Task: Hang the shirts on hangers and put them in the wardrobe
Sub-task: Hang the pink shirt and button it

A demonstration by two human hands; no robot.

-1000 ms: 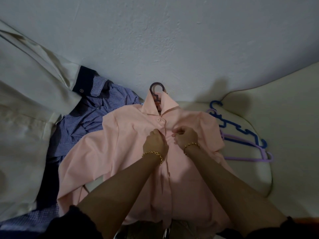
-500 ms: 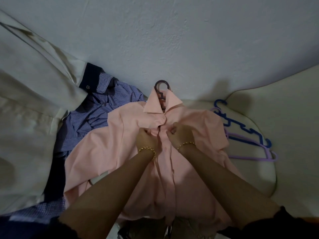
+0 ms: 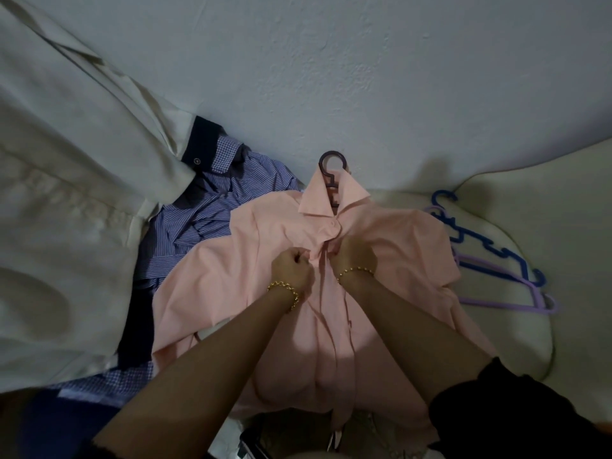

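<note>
Both forearms reach forward from the bottom edge and meet over the chest of the pink shirt, wrists close together, a gold bracelet on the left one. The left hand is curled into a loose fist, thumb and fingers pinching the left edge of the shirt's front opening just below the collar button. The right hand lies knuckles-up just beside it, fingers bent down into the opposite edge; its fingertips are hidden under the hand. The shirt lies flat, front up, on a dark hanger, only whose hook and neck show above the collar. A striped blue shirt lies partly under its left sleeve. A blue hanger and a purple hanger lie well apart to the right. The shirt's hem is cut off by the arms.
</note>
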